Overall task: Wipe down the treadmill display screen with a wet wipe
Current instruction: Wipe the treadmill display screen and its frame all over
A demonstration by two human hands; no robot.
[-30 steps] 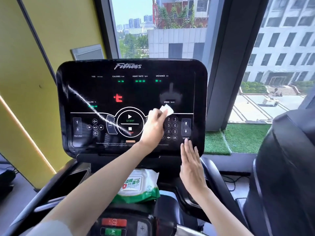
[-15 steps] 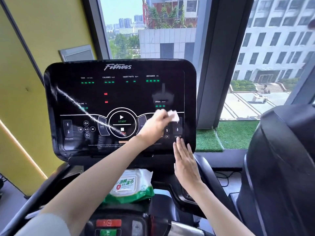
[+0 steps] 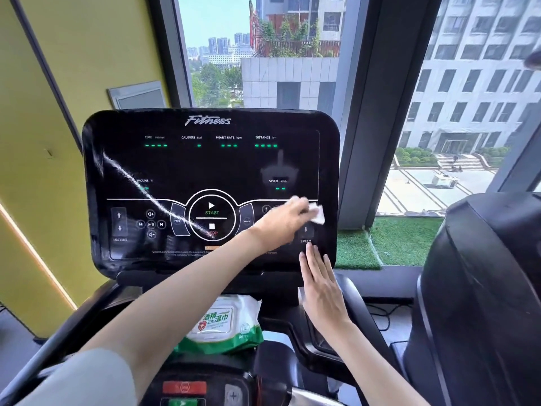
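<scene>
Left hand (image 3: 281,221) grips wet wipe (image 3: 317,213) on display screen (image 3: 210,171) near its right edge; right hand (image 3: 322,285) flat below.

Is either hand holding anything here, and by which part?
The left hand pinches the wet wipe by its left end, against the display screen. The right hand holds nothing, resting flat on the screen's lower right corner.

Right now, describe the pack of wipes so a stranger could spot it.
Find the big black treadmill screen by the window. Just below its bottom edge lies a soft pack of wipes. Its white-and-green wrapper with a red shield sets it apart from the black parts around it.
</scene>
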